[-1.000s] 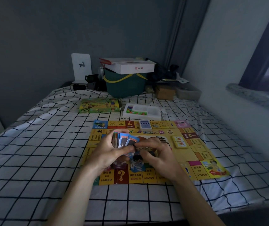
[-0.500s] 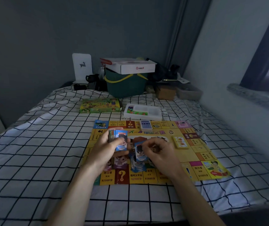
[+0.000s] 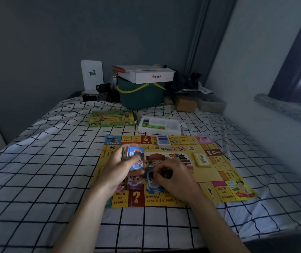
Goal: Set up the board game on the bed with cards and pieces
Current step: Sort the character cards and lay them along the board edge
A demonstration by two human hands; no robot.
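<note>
The board (image 3: 217, 172) lies flat on the bed (image 3: 36, 170), long axis running left to right, its near edge toward me. My left hand (image 3: 117, 172) clasps an upright stack of cards (image 3: 133, 156), faces toward me. My right hand (image 3: 173, 177) pinches one blue card (image 3: 150, 173), bent, over a pile (image 3: 154, 187) lying on the board's near row.

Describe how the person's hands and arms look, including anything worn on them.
Both forearms are bare up to the frame's lower edge, with no sleeves showing. The left hand and right hand wear no gloves, and no rings, watch or bracelet can be seen in the dim light.
</note>
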